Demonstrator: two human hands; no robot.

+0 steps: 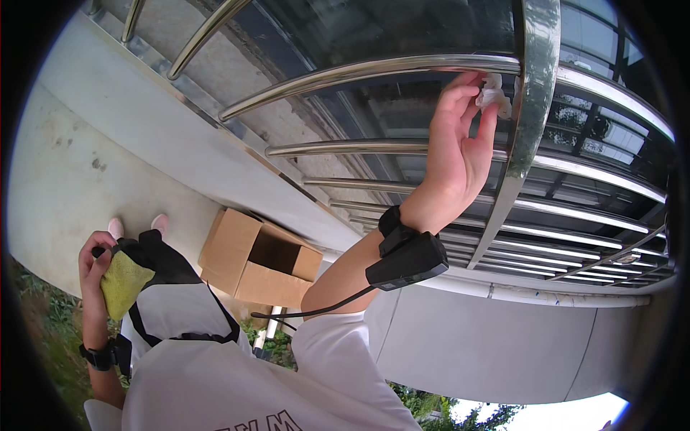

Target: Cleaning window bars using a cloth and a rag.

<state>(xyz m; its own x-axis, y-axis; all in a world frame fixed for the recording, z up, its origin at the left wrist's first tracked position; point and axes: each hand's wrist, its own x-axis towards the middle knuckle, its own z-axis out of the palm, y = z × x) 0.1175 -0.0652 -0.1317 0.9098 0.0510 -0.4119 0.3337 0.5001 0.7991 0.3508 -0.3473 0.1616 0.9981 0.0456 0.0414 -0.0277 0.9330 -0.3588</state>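
Note:
My right hand [458, 129] is raised to a stainless-steel window railing. Its thumb and fingers pinch a crumpled white tissue or wipe [491, 96], just under a polished horizontal bar [372, 67] and beside a wide flat metal post [531, 102]. Low on the left, my left hand [96, 258] grips a yellow-green cloth [126, 280] that hangs in front of my body. Something small and black shows by those fingers; I cannot tell what it is.
An open cardboard box [259, 256] stands on the concrete floor against the low wall [161, 140]. Dark window glass [377, 27] lies behind the bars. A white pipe [566, 297] runs along the wall. Plants [43, 318] grow at the left. Each forearm wears a strapped black device [407, 264].

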